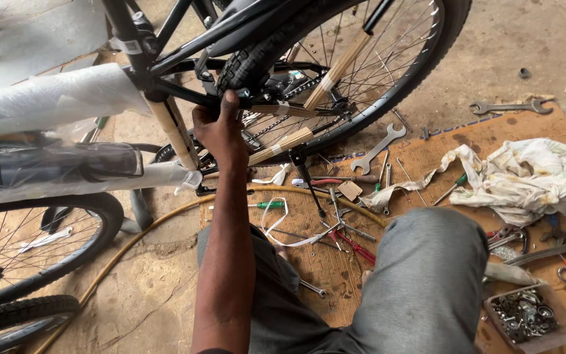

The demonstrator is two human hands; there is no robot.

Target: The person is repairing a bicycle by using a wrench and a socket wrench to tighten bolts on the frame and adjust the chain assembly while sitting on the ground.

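My left hand (221, 131) reaches up and grips the black bicycle frame (185, 92) at the lower tube beside the rear tyre (257, 56). Its fingers are closed around the tube, with one finger up against the tyre tread. The rear wheel (388, 72) stands behind the hand, and its stays are wrapped in tan cardboard strips (335, 69). The chain (276, 124) and a black kickstand (306, 177) sit just right of the hand. My right hand is out of sight. My grey-trousered knee (420, 262) is bent at the lower right.
A brown cardboard sheet (492, 131) on the concrete floor holds spanners (378, 149), green-handled screwdrivers (266, 204), red pliers (355, 248), a crumpled cloth (525, 174) and a box of nuts (525, 318). A yellow hose (139, 233) curves across the floor. Another wheel (34, 249) stands at left, with bubble wrap (54, 98) on the frame.
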